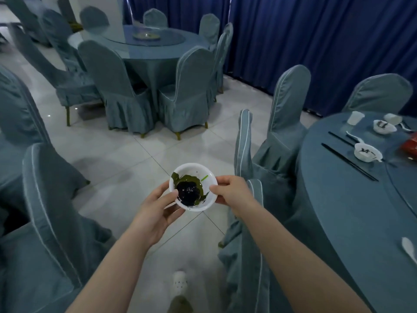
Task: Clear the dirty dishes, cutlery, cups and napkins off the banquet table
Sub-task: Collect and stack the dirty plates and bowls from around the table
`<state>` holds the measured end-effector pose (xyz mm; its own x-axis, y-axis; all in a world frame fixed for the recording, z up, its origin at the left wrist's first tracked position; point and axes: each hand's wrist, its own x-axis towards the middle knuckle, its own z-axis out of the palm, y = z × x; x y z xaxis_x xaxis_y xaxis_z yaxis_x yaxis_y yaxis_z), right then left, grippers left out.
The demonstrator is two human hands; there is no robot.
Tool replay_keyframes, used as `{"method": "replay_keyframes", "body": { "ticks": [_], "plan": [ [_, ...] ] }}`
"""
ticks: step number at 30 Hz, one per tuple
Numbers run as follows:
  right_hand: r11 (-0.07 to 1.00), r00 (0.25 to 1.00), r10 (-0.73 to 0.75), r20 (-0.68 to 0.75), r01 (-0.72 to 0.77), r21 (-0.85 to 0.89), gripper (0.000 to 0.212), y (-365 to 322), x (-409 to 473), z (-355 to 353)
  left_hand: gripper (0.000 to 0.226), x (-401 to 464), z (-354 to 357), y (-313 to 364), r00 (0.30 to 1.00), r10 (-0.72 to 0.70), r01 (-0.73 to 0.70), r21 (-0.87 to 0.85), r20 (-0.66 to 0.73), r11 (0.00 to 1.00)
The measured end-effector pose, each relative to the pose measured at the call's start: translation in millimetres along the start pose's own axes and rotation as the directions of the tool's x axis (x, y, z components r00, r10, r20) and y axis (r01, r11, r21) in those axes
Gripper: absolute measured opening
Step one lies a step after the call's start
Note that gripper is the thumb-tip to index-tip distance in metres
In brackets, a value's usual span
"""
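- Right now you hold the white bowl (193, 187) level over the tiled floor (126, 154), off the bench (338, 199), which lies to your right.
- Your left hand (155, 213) grips the bowl's left rim, thumb on the lip and fingers (173, 207) curled beneath.
- Your right hand (232, 194) pinches the right rim, so neither hand is free.
- Dark sauce and a green leaf sit inside; tilting it would likely spill.
- More bowls (367, 152), chopsticks (349, 161), a cup (355, 117) and a spoon (409, 249) lie along the bench's near and left edges, nearer your right hand.
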<state>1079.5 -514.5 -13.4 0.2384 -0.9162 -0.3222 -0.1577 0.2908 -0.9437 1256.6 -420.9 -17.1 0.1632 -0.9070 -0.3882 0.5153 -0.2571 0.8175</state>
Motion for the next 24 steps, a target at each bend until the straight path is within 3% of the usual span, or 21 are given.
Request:
{"method": "replay_keyframes", "body": {
  "ticks": [3,6,15,20,24],
  "plan": [
    [1.000,1.000,0.005,-0.022,-0.004,0.021,0.020,-4.6,49.2,3.8,0.035,53.1,-3.3,20.0,1.000,-0.030,0.030,0.024,-0.002,0.999],
    [0.997,0.999,0.025,-0.036,-0.022,0.071,0.008,-22.3,102.5,2.7,0.031,112.3,-0.2,48.6,0.999,-0.045,0.046,0.039,-0.017,0.998],
    [0.988,0.987,0.069,-0.144,-0.048,0.146,0.021,-92.4,231.4,-24.3,0.028,270.8,17.2,132.0,0.998,-0.048,0.047,0.024,0.041,0.999],
    [0.996,0.966,0.042,-0.255,-0.020,0.091,0.015,-123.7,297.2,-44.9,0.028,371.3,46.5,177.0,0.980,-0.041,0.027,0.070,0.196,0.997],
    [0.992,0.908,0.013,-0.418,0.039,0.117,0.013,-151.0,347.3,-64.5,0.023,458.2,89.4,209.8,0.936,-0.053,0.018,0.103,0.347,0.994]
  ]
}}
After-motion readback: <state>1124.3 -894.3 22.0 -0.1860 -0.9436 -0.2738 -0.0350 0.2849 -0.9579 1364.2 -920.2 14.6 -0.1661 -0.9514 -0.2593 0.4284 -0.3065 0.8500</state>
